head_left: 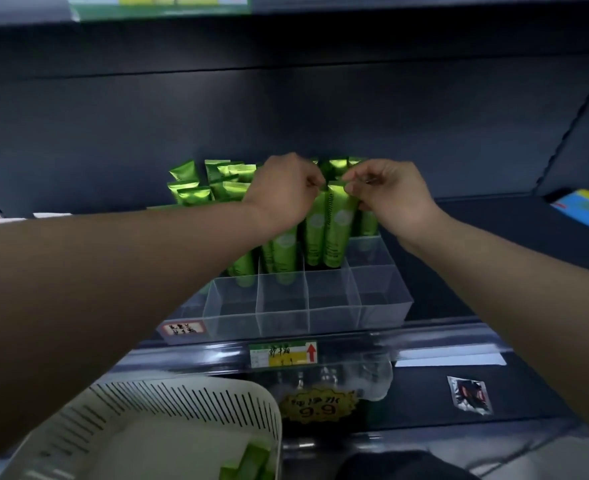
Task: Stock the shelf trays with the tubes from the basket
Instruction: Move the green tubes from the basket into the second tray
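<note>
My left hand (282, 194) and right hand (395, 199) both pinch the top of one green tube (338, 230) standing in one clear tray (320, 315) at the shelf (487, 244) front edge.

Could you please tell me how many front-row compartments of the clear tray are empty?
4 empty compartments along the front of the clear tray: far left, centre-left, centre-right, far right. The left arm may hide others.

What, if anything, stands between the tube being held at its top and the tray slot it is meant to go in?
Nothing visible. The tube, pinched at its top by the right hand, already stands with its lower end inside a slot of the clear tray.
</note>
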The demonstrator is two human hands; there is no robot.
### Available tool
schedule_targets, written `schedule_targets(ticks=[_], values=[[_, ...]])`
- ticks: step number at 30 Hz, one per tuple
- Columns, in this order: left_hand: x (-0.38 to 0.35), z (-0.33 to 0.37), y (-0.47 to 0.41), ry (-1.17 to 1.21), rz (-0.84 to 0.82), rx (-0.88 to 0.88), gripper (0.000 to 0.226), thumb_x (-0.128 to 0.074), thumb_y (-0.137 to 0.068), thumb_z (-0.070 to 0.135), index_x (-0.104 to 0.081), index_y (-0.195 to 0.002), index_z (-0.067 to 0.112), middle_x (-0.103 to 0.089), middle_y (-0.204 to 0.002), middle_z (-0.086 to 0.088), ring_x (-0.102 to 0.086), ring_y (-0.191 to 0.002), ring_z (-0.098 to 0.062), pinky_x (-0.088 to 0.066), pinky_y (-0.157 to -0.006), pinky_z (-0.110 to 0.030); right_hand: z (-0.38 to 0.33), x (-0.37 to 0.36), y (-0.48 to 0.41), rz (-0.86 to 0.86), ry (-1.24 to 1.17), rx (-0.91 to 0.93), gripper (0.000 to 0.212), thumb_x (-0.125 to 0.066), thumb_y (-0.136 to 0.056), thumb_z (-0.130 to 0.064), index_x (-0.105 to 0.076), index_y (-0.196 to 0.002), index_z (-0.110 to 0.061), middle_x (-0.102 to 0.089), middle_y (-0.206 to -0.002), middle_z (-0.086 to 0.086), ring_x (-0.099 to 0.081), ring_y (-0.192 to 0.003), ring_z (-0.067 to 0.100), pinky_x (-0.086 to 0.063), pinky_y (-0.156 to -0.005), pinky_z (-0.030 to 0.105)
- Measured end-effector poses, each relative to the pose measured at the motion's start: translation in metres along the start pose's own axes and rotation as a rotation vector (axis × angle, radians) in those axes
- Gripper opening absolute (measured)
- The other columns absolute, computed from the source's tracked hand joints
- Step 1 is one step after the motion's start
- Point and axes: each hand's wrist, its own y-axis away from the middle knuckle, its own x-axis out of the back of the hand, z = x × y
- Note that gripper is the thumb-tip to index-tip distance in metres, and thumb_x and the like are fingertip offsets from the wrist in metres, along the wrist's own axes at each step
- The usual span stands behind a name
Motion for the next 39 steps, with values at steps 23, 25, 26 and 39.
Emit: schedule_targets(ticks=[23, 25, 26, 39], values=[[-0.002, -0.007, 0.017, -0.141, -0.077, -0.092, 0.043, -0.044, -0.088, 0.006, -0.057, -0.127, 0.017, -0.060, -0.127, -0.010, -0.057, -0.113, -0.028, -0.046, -0.093, -0.032, 0.005, -0.012, 0.018, -0.031, 0.256, 0.072, 0.031, -0.050, -0.087, -0.001, -0.061, -0.113, -0.011, -0.059, -0.108, 0.000, -0.052, -0.095, 0.008, -0.039, -0.075, 0.010], [0.004, -0.005, 0.024, -0.191, -0.130, -0.117, 0.046, -0.045, -0.089, 0.008, -0.050, -0.134, 0.017, -0.053, -0.135, -0.009, -0.052, -0.119, -0.027, -0.042, -0.096, -0.031, -0.001, -0.010, 0.024, -0.045, 0.349, 0.098, 0.035, -0.051, -0.087, -0.004, -0.058, -0.121, -0.012, -0.055, -0.121, 0.003, -0.051, -0.107, 0.013, -0.033, -0.082, 0.012], [0.007, -0.004, 0.027, -0.213, -0.164, -0.132, 0.048, -0.046, -0.089, 0.008, -0.046, -0.137, 0.016, -0.049, -0.139, -0.008, -0.050, -0.122, -0.026, -0.039, -0.097, -0.030, -0.005, -0.009, 0.027, -0.068, 0.401, 0.109, 0.039, -0.052, -0.087, -0.006, -0.056, -0.124, -0.013, -0.052, -0.125, 0.004, -0.048, -0.113, 0.015, -0.032, -0.084, 0.013], [0.052, -0.009, 0.075, -0.442, -0.260, -0.190, 0.070, -0.049, -0.091, 0.035, -0.018, -0.149, 0.012, -0.019, -0.156, -0.007, -0.014, -0.145, -0.022, -0.010, -0.120, -0.036, -0.058, -0.020, 0.070, -0.345, 0.819, 0.102, 0.072, -0.049, -0.090, -0.036, -0.011, -0.150, -0.030, -0.002, -0.159, -0.005, 0.003, -0.146, 0.018, -0.001, -0.119, 0.042]])
